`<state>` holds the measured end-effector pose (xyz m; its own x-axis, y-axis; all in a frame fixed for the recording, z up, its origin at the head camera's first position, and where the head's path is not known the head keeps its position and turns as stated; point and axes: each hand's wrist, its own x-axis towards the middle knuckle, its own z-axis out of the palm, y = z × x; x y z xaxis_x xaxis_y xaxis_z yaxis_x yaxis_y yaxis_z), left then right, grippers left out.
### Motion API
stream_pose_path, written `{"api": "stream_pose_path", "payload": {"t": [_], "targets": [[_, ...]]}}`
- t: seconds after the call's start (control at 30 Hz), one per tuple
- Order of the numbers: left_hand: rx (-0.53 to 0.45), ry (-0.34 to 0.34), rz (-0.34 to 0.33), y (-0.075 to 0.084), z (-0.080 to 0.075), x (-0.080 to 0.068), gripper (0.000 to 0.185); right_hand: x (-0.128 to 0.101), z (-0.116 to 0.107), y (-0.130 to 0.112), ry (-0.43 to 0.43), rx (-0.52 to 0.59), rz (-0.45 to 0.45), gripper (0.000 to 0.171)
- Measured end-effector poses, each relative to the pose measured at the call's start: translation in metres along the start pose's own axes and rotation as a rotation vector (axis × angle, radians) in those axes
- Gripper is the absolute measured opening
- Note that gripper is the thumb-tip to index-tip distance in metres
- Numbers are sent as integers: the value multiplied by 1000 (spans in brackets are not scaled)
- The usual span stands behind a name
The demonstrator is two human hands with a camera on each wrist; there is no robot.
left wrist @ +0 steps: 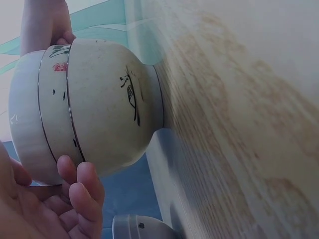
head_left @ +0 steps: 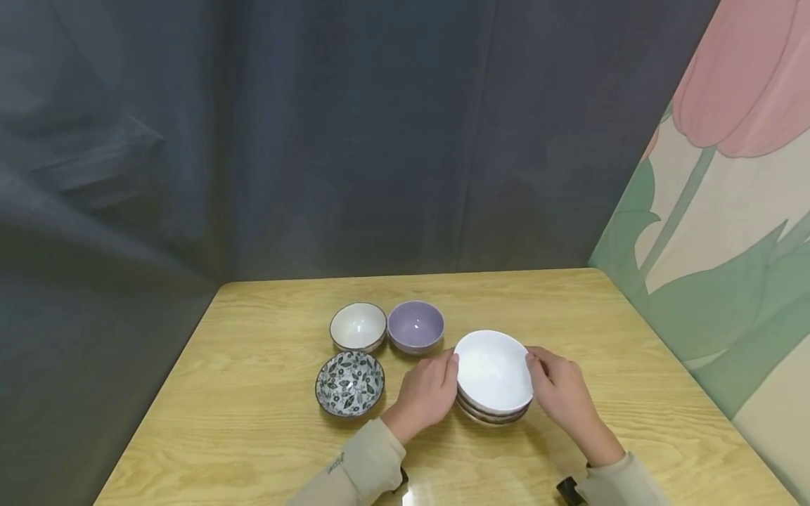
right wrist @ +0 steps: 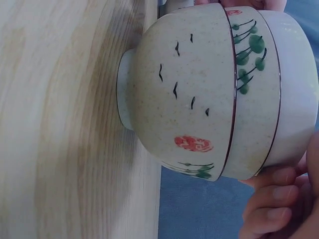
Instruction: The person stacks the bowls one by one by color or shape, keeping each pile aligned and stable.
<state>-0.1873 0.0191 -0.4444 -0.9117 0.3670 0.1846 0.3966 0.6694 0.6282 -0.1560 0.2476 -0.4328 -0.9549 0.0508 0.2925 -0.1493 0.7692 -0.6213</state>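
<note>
A stack of three bowls stands on the wooden table [head_left: 253,422], right of centre. On top sits a plain white bowl [head_left: 493,369] [left wrist: 25,124] [right wrist: 296,89]. Under it are two speckled cream bowls [head_left: 493,416], one painted with green sprigs [right wrist: 249,74], the lowest with small black birds [left wrist: 109,99] [right wrist: 184,84]. My left hand [head_left: 427,393] [left wrist: 75,199] grips the white bowl's left side, fingers curled under its rim. On the opposite side my right hand [head_left: 560,390] [right wrist: 279,204] holds it the same way. The lowest bowl's foot rests on the table.
Left of the stack stand three single bowls: a cream one [head_left: 357,327], a purple one [head_left: 415,327] and a leaf-patterned one [head_left: 350,383] close to my left hand. A dark curtain hangs behind; a tulip-painted wall [head_left: 728,211] borders the right edge.
</note>
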Motion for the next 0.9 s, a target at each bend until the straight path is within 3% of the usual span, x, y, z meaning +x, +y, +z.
{"api": "stream_pose_path", "payload": {"t": [0.5,0.9], "targets": [[11,4,3,1,-1,4,51,4,-3,-3,24,-11,-14,35],[-10,-1,-17,0,1,3,51,1,-6,-5,-34,-3,2,36]]}}
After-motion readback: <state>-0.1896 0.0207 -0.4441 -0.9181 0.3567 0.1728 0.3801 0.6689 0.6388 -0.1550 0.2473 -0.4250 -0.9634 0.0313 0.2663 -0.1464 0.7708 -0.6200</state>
